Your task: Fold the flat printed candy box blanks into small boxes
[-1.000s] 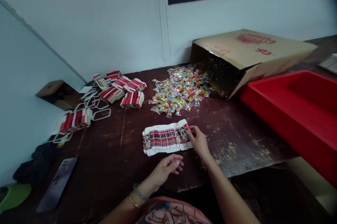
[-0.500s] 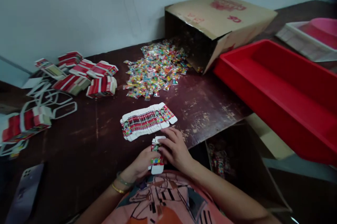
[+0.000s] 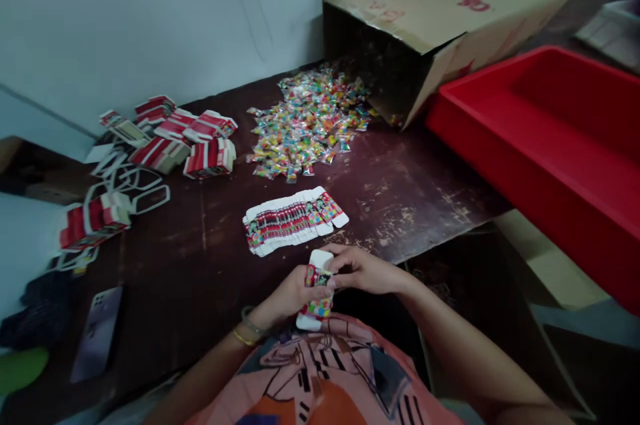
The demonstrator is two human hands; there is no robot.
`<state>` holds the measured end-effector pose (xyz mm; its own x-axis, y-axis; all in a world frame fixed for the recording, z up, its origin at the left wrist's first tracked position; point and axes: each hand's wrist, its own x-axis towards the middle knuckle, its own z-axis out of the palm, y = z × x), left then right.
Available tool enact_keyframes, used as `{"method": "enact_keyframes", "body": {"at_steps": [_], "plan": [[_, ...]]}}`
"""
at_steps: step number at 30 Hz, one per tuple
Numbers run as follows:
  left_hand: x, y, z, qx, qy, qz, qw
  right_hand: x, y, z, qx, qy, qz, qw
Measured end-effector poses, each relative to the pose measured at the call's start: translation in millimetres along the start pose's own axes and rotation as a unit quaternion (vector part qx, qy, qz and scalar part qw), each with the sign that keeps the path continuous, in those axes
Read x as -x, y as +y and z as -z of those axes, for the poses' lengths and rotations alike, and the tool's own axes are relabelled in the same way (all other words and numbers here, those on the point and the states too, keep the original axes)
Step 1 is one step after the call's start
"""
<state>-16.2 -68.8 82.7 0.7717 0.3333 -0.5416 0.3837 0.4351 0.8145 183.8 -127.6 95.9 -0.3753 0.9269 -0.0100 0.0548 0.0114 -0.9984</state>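
Observation:
My left hand (image 3: 286,297) and my right hand (image 3: 364,270) both grip one small flat printed carton (image 3: 318,288) close to my chest, at the table's near edge. The left hand wraps its lower part; the right hand's fingers pinch its upper end. Just beyond them a fanned row of flat cartons (image 3: 293,219) lies on the dark wooden table (image 3: 400,192). Farther back is a heap of small colourful wrapped sweets (image 3: 310,122), spilling from a tipped cardboard box (image 3: 440,18).
A red plastic tray (image 3: 550,145) stands at the right. Red and white carton bundles (image 3: 175,138) and white paper bands lie at the back left. A phone (image 3: 96,333) lies near the left front edge, with dark cloth beside it.
My right hand has taken one carton off the fanned row and drawn it towards me; both hands now hold it. The view has shifted to the right and downwards.

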Motion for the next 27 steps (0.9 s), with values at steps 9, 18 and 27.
{"method": "enact_keyframes", "body": {"at_steps": [9,18,27], "plan": [[10,-30,-5.4,-0.026,0.198,-0.127,0.972,18,19,-52,-0.175,0.187,-0.102,0.961],[26,-24,-2.8,-0.178,0.124,-0.169,0.962,16,45,-52,-0.499,0.075,-0.273,0.819],[11,-38,-4.9,0.192,0.056,0.002,0.980,4,30,-47,-0.235,0.069,-0.205,0.948]]}}
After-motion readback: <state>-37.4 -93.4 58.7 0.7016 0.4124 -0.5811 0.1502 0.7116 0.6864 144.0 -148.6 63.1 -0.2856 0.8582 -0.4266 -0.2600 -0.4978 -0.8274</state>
